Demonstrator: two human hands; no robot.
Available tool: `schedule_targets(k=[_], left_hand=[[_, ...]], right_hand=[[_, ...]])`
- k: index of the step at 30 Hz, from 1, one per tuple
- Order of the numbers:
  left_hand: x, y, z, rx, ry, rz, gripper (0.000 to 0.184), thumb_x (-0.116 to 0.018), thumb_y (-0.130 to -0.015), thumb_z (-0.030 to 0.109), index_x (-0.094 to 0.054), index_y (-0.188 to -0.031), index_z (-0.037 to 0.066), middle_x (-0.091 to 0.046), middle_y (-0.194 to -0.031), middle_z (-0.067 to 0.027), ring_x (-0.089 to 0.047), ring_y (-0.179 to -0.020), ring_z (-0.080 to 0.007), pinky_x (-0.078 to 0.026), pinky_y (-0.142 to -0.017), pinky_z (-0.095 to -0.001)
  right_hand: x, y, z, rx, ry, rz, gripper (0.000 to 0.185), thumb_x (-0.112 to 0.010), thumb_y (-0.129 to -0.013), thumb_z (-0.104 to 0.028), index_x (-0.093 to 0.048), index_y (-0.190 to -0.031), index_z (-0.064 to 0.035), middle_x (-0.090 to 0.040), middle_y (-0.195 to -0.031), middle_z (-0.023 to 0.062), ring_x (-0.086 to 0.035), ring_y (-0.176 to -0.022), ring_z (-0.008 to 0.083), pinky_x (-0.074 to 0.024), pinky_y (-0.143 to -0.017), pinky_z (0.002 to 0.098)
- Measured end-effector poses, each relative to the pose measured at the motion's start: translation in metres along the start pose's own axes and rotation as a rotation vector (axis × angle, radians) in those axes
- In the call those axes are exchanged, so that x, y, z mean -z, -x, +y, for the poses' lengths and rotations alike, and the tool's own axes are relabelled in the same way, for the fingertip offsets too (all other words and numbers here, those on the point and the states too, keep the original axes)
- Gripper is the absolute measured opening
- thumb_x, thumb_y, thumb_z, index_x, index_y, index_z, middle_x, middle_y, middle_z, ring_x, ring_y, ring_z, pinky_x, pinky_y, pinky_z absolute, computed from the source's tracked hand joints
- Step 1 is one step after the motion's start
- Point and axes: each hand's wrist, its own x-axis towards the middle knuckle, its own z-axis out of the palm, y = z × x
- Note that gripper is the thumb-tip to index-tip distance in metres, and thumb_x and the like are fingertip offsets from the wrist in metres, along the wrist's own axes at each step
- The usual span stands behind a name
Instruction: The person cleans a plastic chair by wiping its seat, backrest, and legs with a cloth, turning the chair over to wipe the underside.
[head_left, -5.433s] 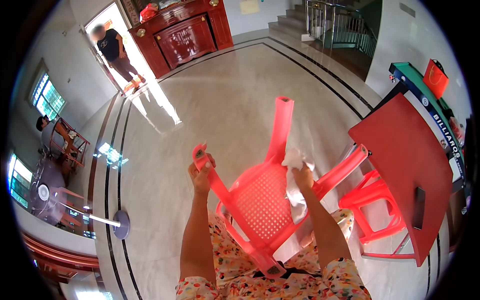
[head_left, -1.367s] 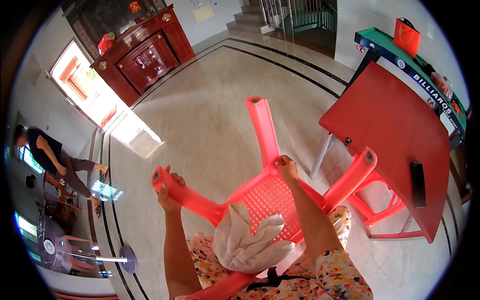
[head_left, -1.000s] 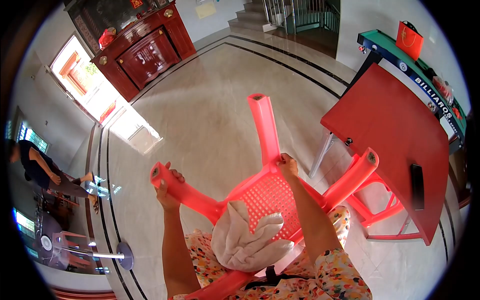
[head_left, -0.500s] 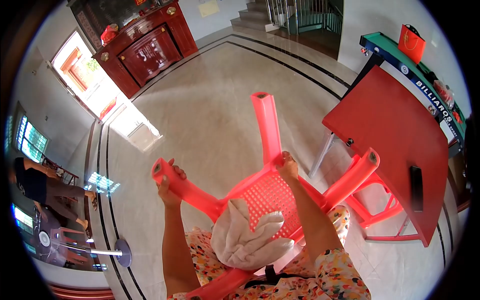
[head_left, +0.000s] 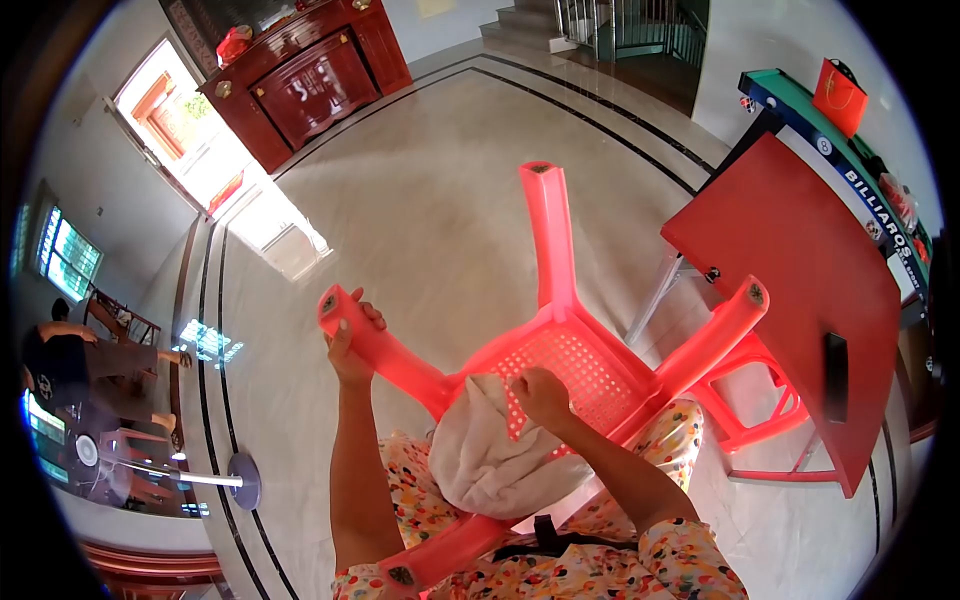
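Note:
A red plastic stool lies upside down across my lap, its legs pointing up and outward and its perforated seat facing me. My left hand is wrapped round the stool leg at the left, near its tip. Over the near left part of the seat lies a crumpled whitish cloth. My right hand is closed above the seat, at the cloth's upper right edge; what its fingers hold, if anything, is hidden.
Right of me stands a red table with a black object on it, and a second red stool beneath. A billiard table is behind. At the left are a fan and a person; a cabinet stands farther back.
My right hand has left the base of the far leg and moved down and left to the cloth. My left hand keeps its hold. The other person has walked from the doorway to the left side.

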Motion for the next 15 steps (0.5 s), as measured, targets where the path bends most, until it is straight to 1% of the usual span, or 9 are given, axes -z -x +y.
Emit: schedule_targets(k=[2, 5, 6, 8, 9, 11, 12, 14, 15], left_hand=[[0.002, 0.0, -0.001, 0.0, 0.0, 0.011, 0.057, -0.059, -0.078, 0.034, -0.046, -0.117, -0.005, -0.055, -0.083, -0.0104, -0.054, -0.071, -0.0206, -0.045, -0.064, -0.0308], [0.0, 0.0, -0.002, -0.006, -0.008, 0.028, 0.057, -0.059, -0.078, 0.035, -0.046, -0.117, -0.005, -0.055, -0.083, -0.0103, -0.053, -0.071, -0.0207, -0.045, -0.064, -0.0309], [0.0, -0.001, -0.001, -0.009, -0.01, 0.026, 0.057, -0.059, -0.078, 0.035, -0.046, -0.117, -0.005, -0.055, -0.083, -0.0103, -0.053, -0.071, -0.0207, -0.045, -0.064, -0.0309], [-0.001, 0.0, -0.001, -0.006, -0.021, 0.022, 0.058, -0.059, -0.078, 0.035, -0.046, -0.117, -0.005, -0.055, -0.083, -0.0102, -0.053, -0.071, -0.0209, -0.044, -0.064, -0.0312], [-0.001, 0.0, -0.002, -0.003, -0.023, 0.018, 0.058, -0.059, -0.078, 0.035, -0.046, -0.117, -0.005, -0.055, -0.083, -0.0102, -0.053, -0.071, -0.0209, -0.044, -0.064, -0.0312], [-0.001, -0.001, -0.001, -0.01, -0.029, 0.015, 0.058, -0.059, -0.077, 0.035, -0.046, -0.117, -0.006, -0.055, -0.082, -0.0105, -0.053, -0.071, -0.0211, -0.044, -0.064, -0.0319], [-0.001, -0.002, -0.002, -0.01, -0.028, 0.008, 0.058, -0.059, -0.077, 0.035, -0.046, -0.117, -0.006, -0.055, -0.082, -0.0105, -0.053, -0.071, -0.0211, -0.044, -0.064, -0.0319], [0.002, -0.001, -0.003, -0.017, -0.016, 0.01, 0.058, -0.06, -0.077, 0.035, -0.046, -0.117, -0.006, -0.055, -0.082, -0.0108, -0.053, -0.071, -0.0213, -0.044, -0.064, -0.0322], [0.003, 0.0, -0.003, -0.017, -0.016, 0.007, 0.058, -0.06, -0.077, 0.035, -0.046, -0.117, -0.006, -0.055, -0.082, -0.0108, -0.053, -0.071, -0.0213, -0.044, -0.064, -0.0322]], right_hand=[[0.01, 0.001, -0.029, -0.125, 0.145, -0.22, 0.035, -0.055, -0.079, -0.037, -0.058, -0.074, -0.0026, -0.059, -0.076, 0.0153, -0.058, -0.072, 0.0307, -0.045, -0.061, 0.042], [-0.003, 0.001, -0.046, -0.178, 0.243, -0.339, 0.039, -0.054, -0.078, -0.043, -0.06, -0.079, -0.0042, -0.061, -0.078, 0.0152, -0.06, -0.072, 0.0313, -0.0458, -0.06, 0.0427], [-0.01, 0.002, -0.051, -0.174, 0.241, -0.337, 0.039, -0.054, -0.078, -0.043, -0.06, -0.079, -0.0042, -0.061, -0.078, 0.0152, -0.06, -0.072, 0.0313, -0.0458, -0.06, 0.0427], [-0.026, 0.009, -0.059, -0.002, 0.234, -0.083, 0.037, -0.056, -0.077, -0.042, -0.061, -0.081, -0.0053, -0.062, -0.081, 0.0144, -0.061, -0.073, 0.0302, -0.0464, -0.06, 0.043], [-0.038, 0.012, -0.056, -0.006, 0.231, -0.08, 0.037, -0.056, -0.077, -0.042, -0.061, -0.081, -0.0053, -0.062, -0.081, 0.0144, -0.061, -0.073, 0.0302, -0.0464, -0.06, 0.043], [-0.059, 0.008, -0.046, 0.079, 0.191, 0.123, 0.035, -0.058, -0.076, -0.04, -0.061, -0.085, -0.0063, -0.062, -0.081, 0.0133, -0.062, -0.072, 0.0298, -0.0465, -0.059, 0.0435], [-0.063, 0.005, -0.04, 0.077, 0.19, 0.13, 0.035, -0.058, -0.076, -0.04, -0.061, -0.085, -0.0063, -0.062, -0.081, 0.0133, -0.062, -0.072, 0.0298, -0.0465, -0.059, 0.0435], [-0.063, 0.0, -0.032, 0.01, 0.237, -0.319, 0.033, -0.06, -0.074, -0.035, -0.059, -0.091, -0.0067, -0.062, -0.088, 0.0145, -0.061, -0.077, 0.0289, -0.0475, -0.064, 0.0408], [-0.062, -0.004, -0.025, 0.009, 0.237, -0.316, 0.033, -0.06, -0.074, -0.035, -0.059, -0.091, -0.0067, -0.062, -0.088, 0.0145, -0.061, -0.077, 0.0289, -0.0475, -0.064, 0.0408]])
